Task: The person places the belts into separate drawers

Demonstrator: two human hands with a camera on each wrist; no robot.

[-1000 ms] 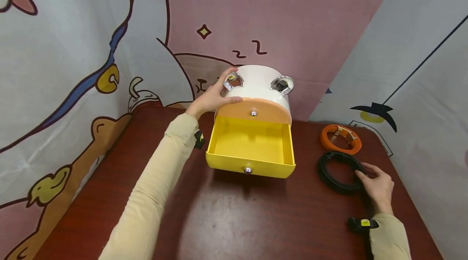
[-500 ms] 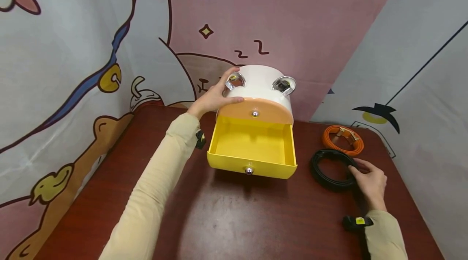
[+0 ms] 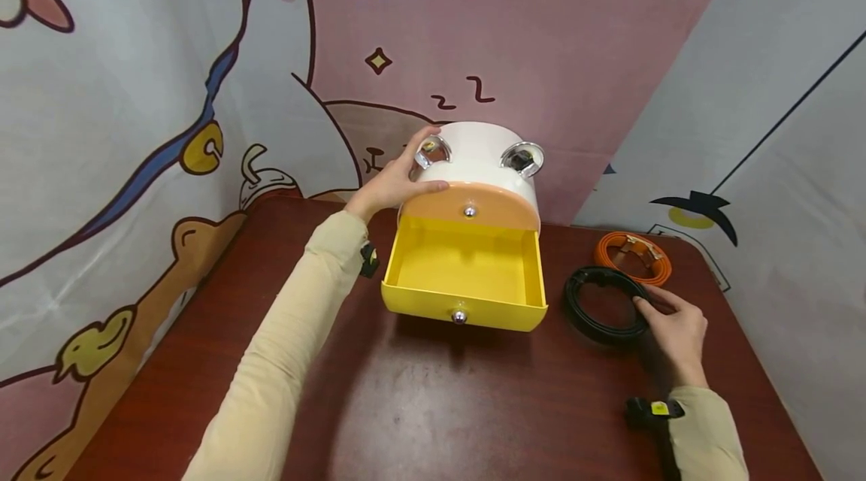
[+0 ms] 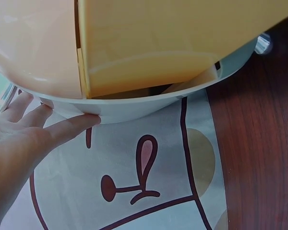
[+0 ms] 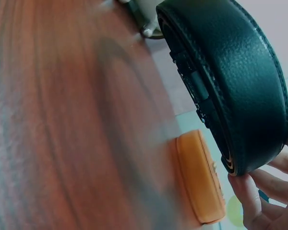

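A white rounded box [image 3: 476,150] with two shiny ring-shaped eyes stands at the back of the table. It has an orange upper drawer front [image 3: 490,199] with a silver knob, and a yellow drawer [image 3: 467,263] pulled out below, with nothing in it. My left hand [image 3: 395,179] rests on the box's upper left, its fingers spread around one eye. The left wrist view shows the fingertips touching the white shell [image 4: 129,111]. At the right, my right hand [image 3: 676,331] pinches the edge of a coiled black belt [image 5: 240,81], which hangs above the table.
A coiled orange belt [image 3: 632,259] with metal fittings lies at the table's back right, behind the black one. The dark red wooden table [image 3: 419,413] meets a cartoon-printed cloth [image 3: 541,30] at the back and sides.
My right hand has carried the black belt leftward and slightly back, closer to the drawer. The left hand, box and yellow drawer stay in place.
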